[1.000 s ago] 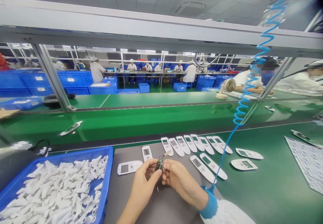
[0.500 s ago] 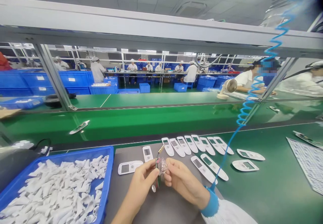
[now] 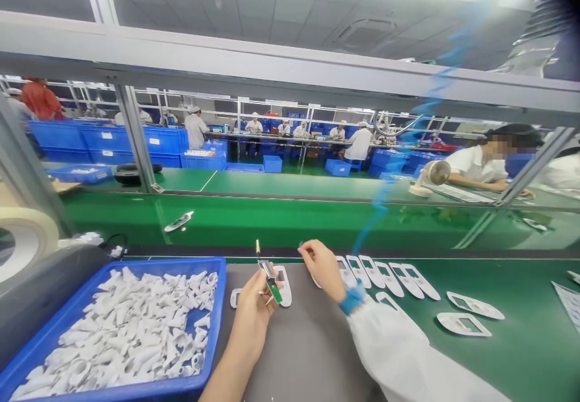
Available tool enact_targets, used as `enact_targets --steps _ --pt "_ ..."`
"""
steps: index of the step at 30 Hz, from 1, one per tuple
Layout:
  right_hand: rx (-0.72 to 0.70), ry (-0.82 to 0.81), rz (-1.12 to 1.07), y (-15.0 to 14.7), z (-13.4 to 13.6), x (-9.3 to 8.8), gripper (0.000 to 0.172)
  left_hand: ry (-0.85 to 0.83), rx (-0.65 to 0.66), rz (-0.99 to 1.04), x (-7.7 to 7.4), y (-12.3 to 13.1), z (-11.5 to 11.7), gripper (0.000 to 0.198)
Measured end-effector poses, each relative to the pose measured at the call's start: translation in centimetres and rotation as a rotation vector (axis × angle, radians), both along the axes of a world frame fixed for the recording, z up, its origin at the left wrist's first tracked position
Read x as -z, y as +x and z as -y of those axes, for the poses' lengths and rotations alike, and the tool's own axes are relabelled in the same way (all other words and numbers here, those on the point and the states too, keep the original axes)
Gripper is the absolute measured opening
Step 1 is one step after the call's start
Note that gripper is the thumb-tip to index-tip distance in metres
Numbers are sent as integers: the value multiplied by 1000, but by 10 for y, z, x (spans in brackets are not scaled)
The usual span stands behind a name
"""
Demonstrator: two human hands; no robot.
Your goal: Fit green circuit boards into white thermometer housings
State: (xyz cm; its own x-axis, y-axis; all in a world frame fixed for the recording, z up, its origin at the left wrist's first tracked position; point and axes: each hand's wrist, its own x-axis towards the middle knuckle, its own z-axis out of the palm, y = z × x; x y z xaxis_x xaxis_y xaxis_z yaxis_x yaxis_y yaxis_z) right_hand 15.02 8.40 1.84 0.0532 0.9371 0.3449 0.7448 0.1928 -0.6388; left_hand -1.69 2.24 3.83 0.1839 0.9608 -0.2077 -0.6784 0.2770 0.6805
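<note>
My left hand is closed around a small circuit board, green at its lower end, with a silvery part on it and a brass-coloured tip standing up on thin wires. My right hand is stretched over the far edge of the grey mat, thumb and fingertips pinched together. What sits in that pinch is too small to make out. A white shell with a window lies behind the board, and a smaller white piece lies beside my left hand. White shells stand in a row past my right wrist.
At the left, a blue tray holds many white nozzle-like parts. Two shells lie on the green table at the right. A blue coiled cord hangs by my right arm. Beyond the green belt stands a fan; co-workers sit farther off.
My right hand has left the board and moved to the mat's far edge; the clear crinkled film between my hands no longer shows there. My left hand keeps the board, now tilted. The view has shifted left.
</note>
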Motion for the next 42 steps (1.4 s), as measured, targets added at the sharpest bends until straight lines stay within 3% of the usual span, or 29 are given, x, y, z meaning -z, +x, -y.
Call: enact_targets --steps 4,7,12,16,19,24,29,36,42 --pt "-13 -38 207 -22 -33 9 3 -128 -57 60 1 -1 0 20" --pt "-62 -96 307 -21 -36 3 6 -186 -100 85 1 -2 -1 19" --pt "-86 -120 366 -13 -2 -13 9 -161 -93 65 0 -1 -1 21" --pt "-60 -170 333 -32 30 3 18 -134 -86 40 6 -1 -3 25" --pt "12 -186 266 -45 37 17 17 -107 -78 -20 11 -2 -4 30" --pt "1 -202 87 -36 39 15 15 -75 -86 -194 13 -3 -3 31" --pt "-125 -207 -288 -22 70 10 20 -100 83 -240 10 1 0 32" --pt "-414 -658 -1096 -16 96 -2 38 -18 178 -238 7 3 3 28" --pt "-488 -775 -1319 -11 96 -2 24 33 224 -187 0 5 6 23"
